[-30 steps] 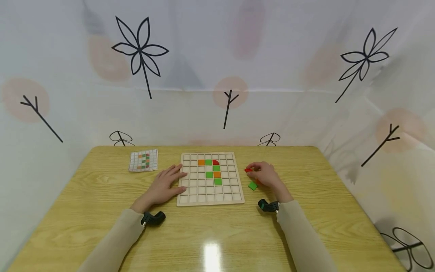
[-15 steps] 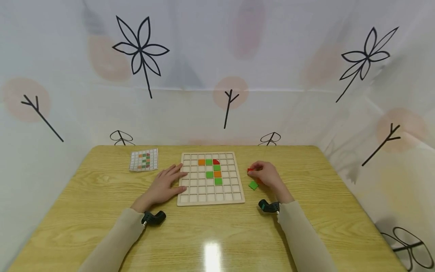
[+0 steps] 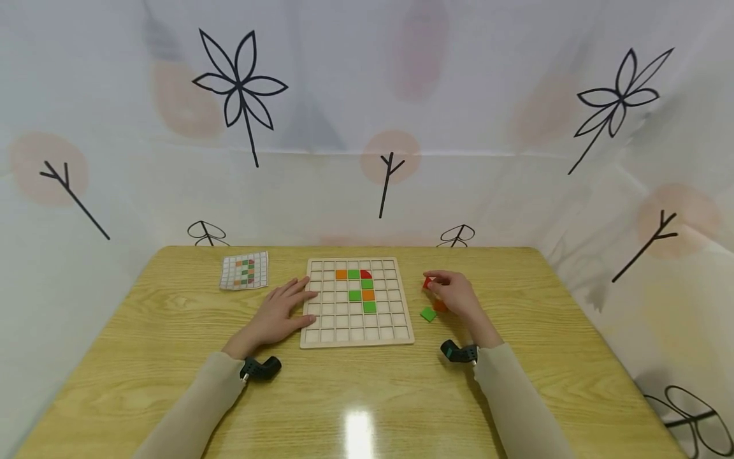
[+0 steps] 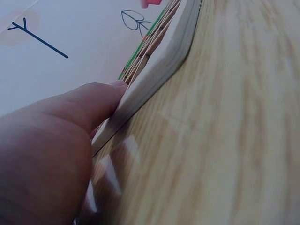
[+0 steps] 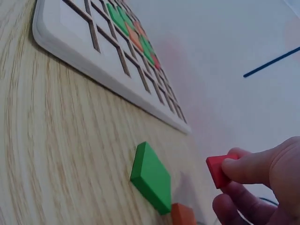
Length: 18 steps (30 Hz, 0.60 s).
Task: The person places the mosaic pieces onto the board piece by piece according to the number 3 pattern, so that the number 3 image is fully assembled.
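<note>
Wooden bench (image 3: 172, 357): left hand (image 3: 277, 314) rests flat, fingers straight, against grid board (image 3: 321, 338); right hand (image 3: 455, 297) pinches red tile (image 3: 427, 283) above green tile (image 3: 427, 313).

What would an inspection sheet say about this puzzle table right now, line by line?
Surface: wooden table, glare spot near the front edge.
Job's things: grid board with orange, green and red tiles set in; red tile lifted; green tile and orange tile loose on the table.
Clutter: pattern card at the back left.
Grippers: left hand flat against the board's left edge; right hand pinches the red tile.
Cables: nothing seen.
Surroundings: white printed curtain.
</note>
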Tool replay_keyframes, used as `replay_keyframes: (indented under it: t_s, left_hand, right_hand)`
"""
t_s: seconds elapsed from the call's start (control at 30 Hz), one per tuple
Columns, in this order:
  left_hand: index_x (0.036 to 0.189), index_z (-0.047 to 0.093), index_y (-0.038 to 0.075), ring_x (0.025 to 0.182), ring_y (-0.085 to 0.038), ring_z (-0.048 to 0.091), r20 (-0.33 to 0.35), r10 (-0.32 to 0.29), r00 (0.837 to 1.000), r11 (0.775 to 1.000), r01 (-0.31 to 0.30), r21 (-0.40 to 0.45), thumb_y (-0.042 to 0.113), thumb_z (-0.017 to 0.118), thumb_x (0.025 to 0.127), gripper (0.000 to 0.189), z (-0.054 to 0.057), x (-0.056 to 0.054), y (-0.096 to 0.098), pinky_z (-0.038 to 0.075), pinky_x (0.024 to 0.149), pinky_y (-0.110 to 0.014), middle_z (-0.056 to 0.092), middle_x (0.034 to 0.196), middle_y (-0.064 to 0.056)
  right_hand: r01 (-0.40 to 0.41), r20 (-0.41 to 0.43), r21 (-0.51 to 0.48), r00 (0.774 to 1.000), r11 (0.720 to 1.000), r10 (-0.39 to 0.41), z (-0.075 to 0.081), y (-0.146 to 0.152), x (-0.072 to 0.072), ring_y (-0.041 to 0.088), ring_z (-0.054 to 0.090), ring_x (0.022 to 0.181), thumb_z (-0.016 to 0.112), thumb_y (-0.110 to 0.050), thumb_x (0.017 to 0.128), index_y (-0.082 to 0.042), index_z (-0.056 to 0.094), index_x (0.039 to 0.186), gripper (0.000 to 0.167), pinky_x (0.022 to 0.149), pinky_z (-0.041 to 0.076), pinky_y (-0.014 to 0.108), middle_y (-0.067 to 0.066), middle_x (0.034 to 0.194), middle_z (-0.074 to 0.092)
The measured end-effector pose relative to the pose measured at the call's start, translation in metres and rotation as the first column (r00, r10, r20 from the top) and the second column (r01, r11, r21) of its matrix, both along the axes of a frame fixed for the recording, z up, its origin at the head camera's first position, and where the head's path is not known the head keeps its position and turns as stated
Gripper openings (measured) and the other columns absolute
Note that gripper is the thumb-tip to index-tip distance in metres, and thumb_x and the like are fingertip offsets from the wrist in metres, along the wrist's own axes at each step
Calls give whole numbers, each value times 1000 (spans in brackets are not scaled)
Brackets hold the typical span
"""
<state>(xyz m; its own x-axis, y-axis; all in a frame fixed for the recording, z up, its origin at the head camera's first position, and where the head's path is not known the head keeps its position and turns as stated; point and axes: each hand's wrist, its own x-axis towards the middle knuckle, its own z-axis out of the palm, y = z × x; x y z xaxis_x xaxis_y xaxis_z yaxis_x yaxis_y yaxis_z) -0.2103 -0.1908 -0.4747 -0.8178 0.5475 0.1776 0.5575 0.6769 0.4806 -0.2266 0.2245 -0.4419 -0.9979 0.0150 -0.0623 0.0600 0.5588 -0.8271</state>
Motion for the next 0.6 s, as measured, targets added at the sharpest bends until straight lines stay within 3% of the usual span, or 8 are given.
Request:
replay_keyframes:
  t_s: [0.3, 0.4, 0.6]
  left_hand:
    - [146, 53, 16, 150, -35, 16, 6, 4, 1000, 1000, -4, 1, 46, 62, 97, 58, 0, 1, -2, 13, 113, -66, 25, 163, -9]
    - [146, 53, 16, 150, -34, 16, 7, 6, 1000, 1000, -6, -2, 47, 61, 97, 58, 0, 1, -2, 13, 113, -66, 25, 163, -9]
    - [146, 53, 16, 150, -33, 15, 9, 5, 1000, 1000, -5, -2, 47, 61, 97, 58, 0, 0, -2, 13, 113, -65, 24, 163, -7]
  right_hand:
    - [-96, -106, -22, 990, 995, 93, 14, -15, 8, 29, 61, 97, 64, -10, 97, 2, 64, 126, 31, 72, 50, 30, 14, 108, 61]
    - [-117, -104, -48, 988, 992, 112, 16, -23, 11, 29, 63, 95, 66, -8, 96, 2, 65, 125, 31, 69, 51, 30, 13, 107, 62]
    - [-166, -94, -45, 983, 985, 161, 11, -39, 15, 26, 66, 90, 69, -4, 92, 1, 67, 119, 27, 74, 54, 33, 12, 104, 64]
